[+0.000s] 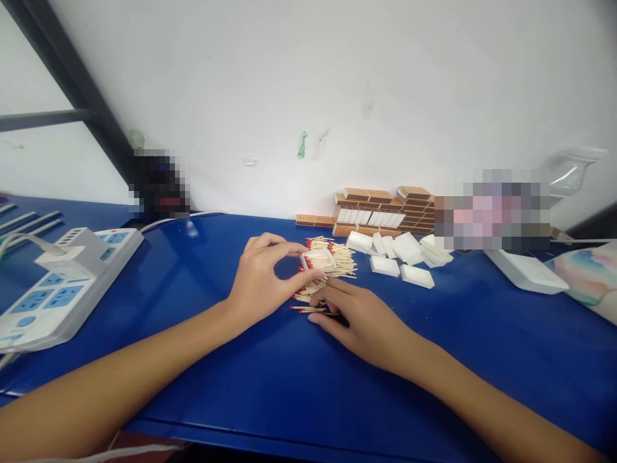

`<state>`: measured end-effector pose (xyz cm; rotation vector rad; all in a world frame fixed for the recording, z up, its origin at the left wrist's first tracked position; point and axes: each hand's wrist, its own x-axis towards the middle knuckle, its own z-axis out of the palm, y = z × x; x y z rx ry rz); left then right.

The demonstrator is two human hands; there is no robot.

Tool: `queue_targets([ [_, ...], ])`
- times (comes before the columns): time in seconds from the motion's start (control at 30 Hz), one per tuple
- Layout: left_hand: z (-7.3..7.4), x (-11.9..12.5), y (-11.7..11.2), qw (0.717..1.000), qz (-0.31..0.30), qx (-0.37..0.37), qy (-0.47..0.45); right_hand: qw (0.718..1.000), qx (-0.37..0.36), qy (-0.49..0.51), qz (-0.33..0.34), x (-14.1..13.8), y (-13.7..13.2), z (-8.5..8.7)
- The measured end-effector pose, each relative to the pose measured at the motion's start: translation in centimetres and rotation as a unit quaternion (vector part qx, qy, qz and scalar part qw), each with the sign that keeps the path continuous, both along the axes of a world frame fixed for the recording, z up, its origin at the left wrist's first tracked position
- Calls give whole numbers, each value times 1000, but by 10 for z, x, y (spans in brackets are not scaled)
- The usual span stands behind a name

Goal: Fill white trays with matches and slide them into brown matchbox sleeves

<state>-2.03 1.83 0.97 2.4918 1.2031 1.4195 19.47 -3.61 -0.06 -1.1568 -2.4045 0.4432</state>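
A small white matchbox tray (319, 260), partly filled with red-tipped matches, sits on top of a loose pile of matches (337, 257) on the blue table (231, 360). My left hand (263, 276) curls around the tray, pinching it between thumb and fingers. My right hand (359, 318) lies low on the table just in front of the pile, fingers together and pressed onto a few matches at the pile's near edge (306, 308).
Several empty white trays (402, 257) lie right of the pile. Brown matchbox sleeves (385, 209) are stacked against the wall. A white power strip with a plugged adapter (62, 283) sits at left. A white flat box (525, 270) rests at right.
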Motion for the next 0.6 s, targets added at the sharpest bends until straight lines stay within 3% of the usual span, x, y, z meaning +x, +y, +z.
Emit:
queue_targets([
  [0.33, 1, 0, 0, 1000, -11, 20, 4, 996, -68, -63, -7, 27, 2, 16],
  [0.43, 1, 0, -1, 1000, -18, 17, 2, 995, -79, -60, 7, 24, 1, 14],
  [0.6, 0, 0, -1, 1000, -14, 24, 8, 999, -39, -33, 6, 9, 0, 9],
])
